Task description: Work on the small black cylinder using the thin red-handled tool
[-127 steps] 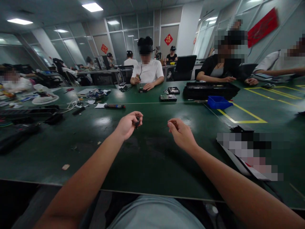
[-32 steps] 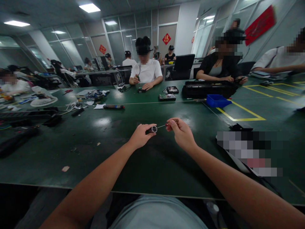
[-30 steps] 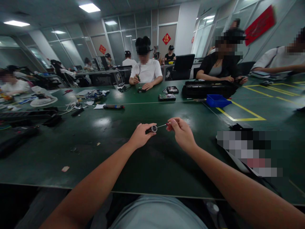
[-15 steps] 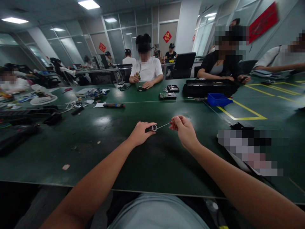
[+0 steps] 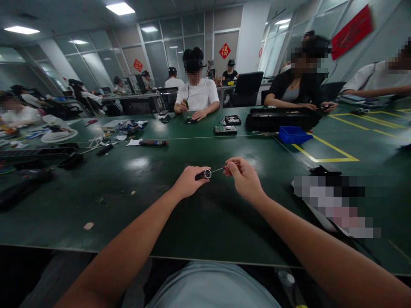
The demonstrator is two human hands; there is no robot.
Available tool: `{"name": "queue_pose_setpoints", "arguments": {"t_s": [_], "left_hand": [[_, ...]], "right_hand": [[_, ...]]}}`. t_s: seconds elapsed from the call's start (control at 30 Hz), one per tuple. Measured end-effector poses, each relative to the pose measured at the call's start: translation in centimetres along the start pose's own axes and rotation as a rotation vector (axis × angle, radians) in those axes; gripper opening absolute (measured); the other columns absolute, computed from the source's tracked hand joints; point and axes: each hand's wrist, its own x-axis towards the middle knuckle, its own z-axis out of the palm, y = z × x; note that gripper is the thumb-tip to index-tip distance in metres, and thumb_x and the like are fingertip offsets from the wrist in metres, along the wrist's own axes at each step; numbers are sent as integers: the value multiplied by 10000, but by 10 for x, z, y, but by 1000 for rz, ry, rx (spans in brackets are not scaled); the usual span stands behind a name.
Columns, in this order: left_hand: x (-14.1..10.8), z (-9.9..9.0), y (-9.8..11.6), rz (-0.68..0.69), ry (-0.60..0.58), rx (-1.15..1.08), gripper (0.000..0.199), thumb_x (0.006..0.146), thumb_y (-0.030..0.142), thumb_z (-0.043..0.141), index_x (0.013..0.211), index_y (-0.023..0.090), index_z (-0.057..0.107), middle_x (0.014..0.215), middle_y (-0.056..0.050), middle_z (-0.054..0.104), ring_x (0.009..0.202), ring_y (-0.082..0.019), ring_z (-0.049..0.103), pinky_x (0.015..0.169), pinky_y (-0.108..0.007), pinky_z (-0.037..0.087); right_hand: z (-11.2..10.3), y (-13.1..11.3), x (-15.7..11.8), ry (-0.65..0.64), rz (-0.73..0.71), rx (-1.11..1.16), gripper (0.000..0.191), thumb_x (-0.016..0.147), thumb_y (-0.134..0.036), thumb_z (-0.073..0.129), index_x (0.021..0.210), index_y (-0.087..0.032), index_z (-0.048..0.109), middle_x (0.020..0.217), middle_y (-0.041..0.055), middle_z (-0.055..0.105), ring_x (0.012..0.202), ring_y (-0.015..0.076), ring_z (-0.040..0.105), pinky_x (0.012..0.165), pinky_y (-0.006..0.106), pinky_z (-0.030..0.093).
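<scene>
Head: L hand (image 5: 189,182) grips blk cylinder (image 5: 201,175); R hand (image 5: 242,176) grips screwdriver (image 5: 225,168) (tip unclear)

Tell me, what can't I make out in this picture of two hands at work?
Head view: the rear of the dark cylinder, hidden by the left hand.
Head view: part of the thin tool, its grip covered by the right hand.
Head view: whether the tool's tip touches the cylinder; too small to tell.
Head view: the top of the flat item at right, masked by pixelation.
</scene>
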Motion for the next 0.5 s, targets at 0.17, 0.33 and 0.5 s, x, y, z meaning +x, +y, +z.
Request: {"name": "queue_pose_setpoints", "arguments": {"t_s": [0.17,0.33,0.5], "left_hand": [[-1,0,2,13,-1,-25,413,872,297,687,1281,266,635,1237,-41,677,1106,-238,596,992,-403,413],[-1,0,2,16,-12,-11,417,865,296,696,1277,273,639,1220,-35,683,1084,-238,599,984,-407,415],[-1,0,2,9,-19,-10,411,867,293,691,1274,268,641,1192,-37,691,1052,-232,600,971,-407,418]], "right_hand": [[-1,-4,-1,30,32,-47,242,944,-418,499,957,-201,605,822,51,700,734,184,667,705,348,517],[-6,-11,-1,16,74,-224,323,881,-511,597,776,-207,622,654,22,662,614,176,618,611,318,447],[-6,-10,-1,-24,31,-218,178,883,-376,571,852,-210,626,721,21,665,649,176,612,602,305,431]]}}
